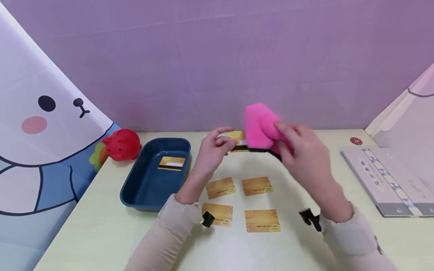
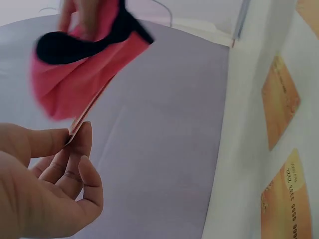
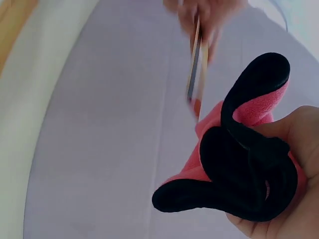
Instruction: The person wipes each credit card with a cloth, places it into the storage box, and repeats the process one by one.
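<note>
My left hand (image 1: 214, 148) pinches a gold bank card (image 1: 238, 140) by its edge between thumb and fingers, above the far part of the table. My right hand (image 1: 305, 154) grips a bunched pink cloth (image 1: 259, 126) with black edging, which covers part of the card in the head view. In the left wrist view the cloth (image 2: 75, 84) is blurred and lies along the card's far end. The right wrist view has the cloth's black edging (image 3: 234, 169) folded in several loops. Below the hands lie several gold cards, among them one at the front right (image 1: 262, 221).
At left stands a dark blue tray (image 1: 135, 205) with one card (image 1: 171, 163) in it, stripe side up. A red piggy bank (image 1: 123, 145) sits behind it. On the right are a grey flat box or book (image 1: 379, 180) and a red chip (image 1: 356, 140). A purple curtain (image 1: 217, 67) hangs behind.
</note>
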A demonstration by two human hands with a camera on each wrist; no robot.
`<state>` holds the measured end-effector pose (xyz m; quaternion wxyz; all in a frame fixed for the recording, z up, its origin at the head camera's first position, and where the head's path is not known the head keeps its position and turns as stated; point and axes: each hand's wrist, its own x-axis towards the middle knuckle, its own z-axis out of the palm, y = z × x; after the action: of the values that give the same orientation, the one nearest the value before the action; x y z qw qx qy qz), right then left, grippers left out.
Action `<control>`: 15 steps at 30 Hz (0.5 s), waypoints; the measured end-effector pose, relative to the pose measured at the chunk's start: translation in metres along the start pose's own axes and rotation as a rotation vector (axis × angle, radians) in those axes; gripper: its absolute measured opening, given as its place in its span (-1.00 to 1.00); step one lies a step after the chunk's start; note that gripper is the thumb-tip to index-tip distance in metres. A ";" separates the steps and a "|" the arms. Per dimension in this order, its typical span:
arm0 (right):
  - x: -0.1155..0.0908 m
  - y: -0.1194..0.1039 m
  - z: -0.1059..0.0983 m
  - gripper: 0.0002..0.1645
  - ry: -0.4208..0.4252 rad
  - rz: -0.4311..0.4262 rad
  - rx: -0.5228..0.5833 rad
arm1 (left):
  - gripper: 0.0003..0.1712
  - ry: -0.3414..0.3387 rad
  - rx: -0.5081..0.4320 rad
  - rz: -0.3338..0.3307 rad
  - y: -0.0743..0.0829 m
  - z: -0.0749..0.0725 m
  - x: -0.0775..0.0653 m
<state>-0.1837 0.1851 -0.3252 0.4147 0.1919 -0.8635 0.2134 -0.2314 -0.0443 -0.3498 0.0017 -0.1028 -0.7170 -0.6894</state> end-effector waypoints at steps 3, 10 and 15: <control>-0.004 -0.014 0.009 -0.59 -0.001 -0.091 0.024 | -0.60 0.002 0.010 0.015 -0.001 0.007 -0.002; -0.014 -0.028 0.023 -0.60 -0.052 -0.159 0.024 | -0.92 -0.023 0.019 0.002 0.000 0.016 -0.008; -0.016 -0.028 0.026 -0.60 -0.075 -0.146 0.029 | -0.91 -0.017 -0.015 -0.026 0.002 0.016 -0.010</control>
<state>-0.1766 0.1505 -0.3467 0.3937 0.2680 -0.8590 0.1876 -0.2191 -0.0303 -0.3496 -0.0138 -0.0994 -0.7129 -0.6940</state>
